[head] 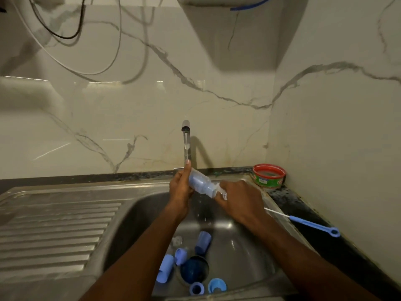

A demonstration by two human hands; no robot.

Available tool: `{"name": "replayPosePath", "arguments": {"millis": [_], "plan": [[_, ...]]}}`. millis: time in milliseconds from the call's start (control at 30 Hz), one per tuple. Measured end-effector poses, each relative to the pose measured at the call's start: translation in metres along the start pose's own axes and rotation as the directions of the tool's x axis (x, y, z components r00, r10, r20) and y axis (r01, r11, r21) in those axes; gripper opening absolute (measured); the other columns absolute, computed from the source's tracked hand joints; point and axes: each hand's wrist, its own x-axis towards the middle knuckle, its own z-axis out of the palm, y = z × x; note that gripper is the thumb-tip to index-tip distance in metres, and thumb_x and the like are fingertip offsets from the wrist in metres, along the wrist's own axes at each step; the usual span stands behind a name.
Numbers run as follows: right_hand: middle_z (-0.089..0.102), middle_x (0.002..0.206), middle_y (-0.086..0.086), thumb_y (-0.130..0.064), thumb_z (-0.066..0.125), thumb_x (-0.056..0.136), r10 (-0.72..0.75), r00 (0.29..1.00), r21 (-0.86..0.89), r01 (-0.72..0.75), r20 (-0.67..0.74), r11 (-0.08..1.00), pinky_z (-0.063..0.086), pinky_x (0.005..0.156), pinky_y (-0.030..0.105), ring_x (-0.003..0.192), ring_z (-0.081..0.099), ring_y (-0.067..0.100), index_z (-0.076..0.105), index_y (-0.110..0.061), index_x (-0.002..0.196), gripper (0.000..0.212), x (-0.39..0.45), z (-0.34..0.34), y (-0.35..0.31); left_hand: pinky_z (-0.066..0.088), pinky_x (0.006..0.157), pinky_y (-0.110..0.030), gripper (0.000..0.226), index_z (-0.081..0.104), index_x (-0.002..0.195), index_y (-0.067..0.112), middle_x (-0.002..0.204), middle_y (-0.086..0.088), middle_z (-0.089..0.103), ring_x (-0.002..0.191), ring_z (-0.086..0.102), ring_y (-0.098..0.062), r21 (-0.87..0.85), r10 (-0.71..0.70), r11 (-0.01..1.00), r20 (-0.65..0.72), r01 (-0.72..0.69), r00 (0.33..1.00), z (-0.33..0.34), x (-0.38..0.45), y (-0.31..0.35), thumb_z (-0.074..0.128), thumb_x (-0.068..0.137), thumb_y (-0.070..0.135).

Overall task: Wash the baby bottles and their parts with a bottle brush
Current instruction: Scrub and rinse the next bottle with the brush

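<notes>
clear baby bottle (198,182) held above the back of the steel sink (249,253), under the tap (186,140). long axis tilted, base up and left by the tap, mouth down and right. blue bristles visible inside through the plastic. left hand (181,187) curled round the base end, thumb straight along the side. right hand (239,197) closed at the mouth end, apparently on the handle of the bottle brush (218,192), handle mostly hidden. thin stream of water running from the spout.

down in the basin, around the drain: blue caps (166,271), blue rings (217,285), a blue funnel-like piece (194,268), a clear teat (178,240), loosely scattered. open basin floor at right.

ribbed steel drainboard (54,231) left of the basin. slim blue-handled nipple brush (303,222) lying across the right sink rim onto the dark worktop. round red-rimmed tub (269,175) in the back right corner.
</notes>
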Motion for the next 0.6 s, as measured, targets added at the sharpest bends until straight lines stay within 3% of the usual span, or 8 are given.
{"name": "replayPosePath", "arguments": {"millis": [100,200,300,433,533,600], "plan": [[0.067,0.091,-0.003,-0.059,0.048,0.091,0.015,1.000,0.034,-0.015,-0.011,0.999,0.038,0.065,0.032,0.083,0.064,0.024,0.063,-0.027,0.109,0.040,0.001,-0.004,0.007,0.061,0.079,-0.038,0.033,0.075,0.101,0.014,0.100,-0.006,0.077,0.093,0.074,-0.021,-0.050,0.042,0.998,-0.101,-0.047,0.994,-0.011,0.010,0.007,0.083,0.077,0.036],[0.063,0.079,-0.002,-0.055,0.045,0.092,-0.037,0.998,0.013,0.038,-0.044,0.999,0.037,0.059,0.032,0.073,0.064,0.023,0.061,-0.026,0.097,0.034,0.003,-0.002,-0.004,0.060,0.085,-0.040,0.034,0.072,0.111,0.010,0.107,-0.009,0.075,0.100,0.073,-0.024,-0.152,0.040,0.987,-0.074,-0.051,0.996,-0.013,0.006,0.011,0.080,0.082,0.027],[0.051,0.070,-0.001,-0.048,0.044,0.096,-0.041,0.998,0.005,0.042,-0.048,0.999,0.037,0.055,0.032,0.064,0.055,0.023,0.053,-0.024,0.089,0.027,0.004,0.000,-0.016,0.058,0.088,-0.039,0.026,0.069,0.096,0.013,0.099,-0.010,0.074,0.095,0.072,-0.023,-0.036,0.024,0.999,-0.115,-0.028,0.993,0.003,-0.007,-0.001,0.079,0.085,0.035],[0.062,0.077,-0.001,-0.058,0.045,0.095,-0.018,0.998,-0.004,0.017,-0.053,1.000,0.048,0.061,0.034,0.071,0.062,0.023,0.064,-0.024,0.103,0.040,0.002,-0.006,-0.002,0.059,0.075,-0.031,0.035,0.073,0.098,0.014,0.095,-0.005,0.077,0.088,0.074,-0.016,-0.044,0.070,0.996,-0.102,-0.075,0.992,-0.004,-0.004,0.012,0.079,0.082,0.044],[0.072,0.089,-0.002,-0.066,0.049,0.089,-0.005,0.997,0.011,0.006,-0.077,1.000,0.053,0.069,0.036,0.081,0.068,0.023,0.070,-0.034,0.108,0.043,0.001,-0.008,0.002,0.061,0.079,-0.032,0.040,0.073,0.111,0.008,0.102,-0.008,0.078,0.092,0.075,-0.018,-0.135,0.108,0.984,-0.089,-0.120,0.990,-0.017,0.007,0.011,0.077,0.086,0.039],[0.071,0.094,-0.001,-0.059,0.048,0.092,-0.011,0.999,-0.031,0.009,-0.049,0.999,0.052,0.069,0.035,0.083,0.067,0.024,0.068,-0.032,0.112,0.039,0.004,-0.002,-0.005,0.061,0.074,-0.029,0.034,0.073,0.107,0.011,0.099,-0.005,0.078,0.094,0.075,-0.019,-0.096,0.084,0.992,0.024,-0.081,0.996,-0.013,0.001,0.002,0.073,0.090,0.041]]}}
